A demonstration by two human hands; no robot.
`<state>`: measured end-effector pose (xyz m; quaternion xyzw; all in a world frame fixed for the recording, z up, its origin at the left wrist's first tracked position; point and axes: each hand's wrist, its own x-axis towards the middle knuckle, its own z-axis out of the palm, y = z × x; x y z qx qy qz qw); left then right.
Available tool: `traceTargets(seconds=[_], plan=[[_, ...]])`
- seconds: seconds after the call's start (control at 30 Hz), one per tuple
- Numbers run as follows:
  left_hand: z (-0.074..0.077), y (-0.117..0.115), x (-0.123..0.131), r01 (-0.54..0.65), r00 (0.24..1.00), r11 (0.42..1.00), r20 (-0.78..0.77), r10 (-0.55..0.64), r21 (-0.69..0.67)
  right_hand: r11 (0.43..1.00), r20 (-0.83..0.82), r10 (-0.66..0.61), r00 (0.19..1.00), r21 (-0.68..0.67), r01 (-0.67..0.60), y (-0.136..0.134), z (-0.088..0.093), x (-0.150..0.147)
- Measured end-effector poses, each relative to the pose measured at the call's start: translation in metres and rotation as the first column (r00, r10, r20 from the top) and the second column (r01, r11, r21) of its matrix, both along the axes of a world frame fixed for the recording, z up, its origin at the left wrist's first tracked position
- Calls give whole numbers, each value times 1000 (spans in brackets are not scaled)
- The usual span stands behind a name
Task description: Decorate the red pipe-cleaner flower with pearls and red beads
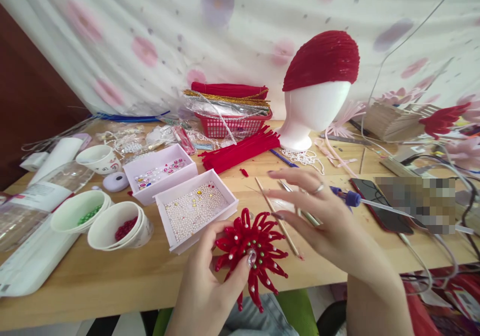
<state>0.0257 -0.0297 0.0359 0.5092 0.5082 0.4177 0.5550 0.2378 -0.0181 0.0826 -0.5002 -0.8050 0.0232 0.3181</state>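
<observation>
A red looped flower (264,271) with white and green beads faces up near the table's front edge. My left hand (213,281) grips it, thumb across its centre and fingers at its left side and behind. To the upper right of the flower, my right hand (322,216) hovers with fingers spread and nothing between them; a ring shows on one finger. Below those fingers lies a thin wooden stick (279,221), with tweezers (309,217) partly hidden by the hand. A lilac tray of white pearl beads (195,208) stands just behind the left hand.
Behind are a lilac gem tray (161,171), red pipe cleaners (240,151), a red basket (236,125) and a white head form (315,106) with a red cap. Paper cups (116,226) hold beads at left. A glue gun (350,197), phone (375,201) and cables lie right.
</observation>
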Motion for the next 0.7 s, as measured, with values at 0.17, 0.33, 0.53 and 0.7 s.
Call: traceTargets(seconds=[0.17,0.33,0.53,0.7], plan=[[-1,-1,0,18,1000,999,5,-17,-36,993,165,92,982,-91,-77,1,-5,-14],[-5,0,0,31,999,999,-29,-31,-23,999,-16,-36,999,-7,36,4,-10,-17],[-5,0,-1,-52,996,993,71,60,-110,853,-309,-363,879,270,447,2,-7,-6],[-4,2,-2,-74,989,988,115,90,-137,656,-573,-433,696,330,679,-3,-7,0]])
